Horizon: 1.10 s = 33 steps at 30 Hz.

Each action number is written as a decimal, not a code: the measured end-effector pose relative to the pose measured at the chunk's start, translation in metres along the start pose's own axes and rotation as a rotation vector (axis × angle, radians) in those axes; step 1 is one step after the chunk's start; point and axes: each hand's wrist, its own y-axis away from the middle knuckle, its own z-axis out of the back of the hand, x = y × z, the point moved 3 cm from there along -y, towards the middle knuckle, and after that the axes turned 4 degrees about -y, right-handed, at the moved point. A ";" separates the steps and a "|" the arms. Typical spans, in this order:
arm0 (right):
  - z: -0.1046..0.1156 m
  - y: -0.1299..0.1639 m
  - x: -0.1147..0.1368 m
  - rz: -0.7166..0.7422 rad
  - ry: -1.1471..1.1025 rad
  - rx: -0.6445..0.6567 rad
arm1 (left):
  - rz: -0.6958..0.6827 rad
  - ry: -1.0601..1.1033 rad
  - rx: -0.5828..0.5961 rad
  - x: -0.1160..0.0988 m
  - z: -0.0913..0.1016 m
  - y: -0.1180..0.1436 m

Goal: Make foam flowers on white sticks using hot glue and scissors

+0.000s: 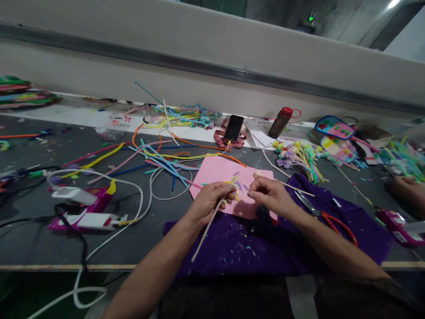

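Observation:
My left hand (215,201) is closed in a pinch around a cream pipe cleaner (206,235), whose free end slants down toward me. Small yellow and purple pieces (237,184) show just beyond those fingertips. To the right, my right hand (270,195) has thumb and forefinger pressed together; whatever may be between them is too small to make out. Both hands are over a pink sheet (212,170) on a purple cloth (219,248). Another cream pipe cleaner (295,188) lies by my right hand, its fluffy tip on the sheet. Red-handled scissors (327,217) rest on the cloth beside my right forearm.
Loose coloured pipe cleaners (166,161) spread to the left, near a magenta power strip (99,201) with white cables. Behind are a phone (233,128), a bottle (279,124) and a bunch of pipe-cleaner flowers (302,157). Another person's hand (410,192) is at far right.

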 end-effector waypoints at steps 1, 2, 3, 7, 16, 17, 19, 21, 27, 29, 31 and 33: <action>-0.001 0.000 0.001 0.004 0.022 0.011 | -0.012 0.002 -0.024 -0.001 0.001 0.001; -0.002 0.000 0.003 0.006 0.039 0.023 | -0.020 -0.001 -0.041 -0.002 0.001 0.001; -0.002 -0.001 0.003 0.002 0.049 0.032 | -0.022 -0.006 -0.050 -0.003 0.002 0.001; -0.003 -0.001 0.004 -0.028 0.039 0.044 | 0.000 -0.020 0.002 -0.002 0.002 0.002; 0.002 -0.003 0.000 -0.007 0.079 0.071 | -0.048 -0.034 0.033 -0.013 0.005 0.009; 0.004 -0.004 -0.001 -0.010 0.098 0.078 | -0.055 -0.046 0.025 -0.015 0.005 0.010; 0.009 -0.006 -0.006 -0.019 0.139 0.109 | -0.075 -0.076 0.005 -0.016 0.007 0.009; 0.012 -0.008 -0.011 -0.036 0.194 0.151 | -0.101 -0.101 -0.022 -0.016 0.009 0.008; 0.018 -0.017 -0.028 -0.034 0.399 0.267 | -0.156 -0.143 -0.068 -0.015 0.013 0.004; 0.016 -0.020 -0.032 -0.003 0.472 0.300 | -0.165 -0.171 -0.076 -0.014 0.013 0.002; 0.011 -0.024 -0.034 0.028 0.549 0.339 | -0.171 -0.191 -0.082 -0.013 0.013 0.002; 0.005 -0.029 -0.037 0.054 0.619 0.412 | -0.169 -0.200 -0.087 -0.012 0.013 0.001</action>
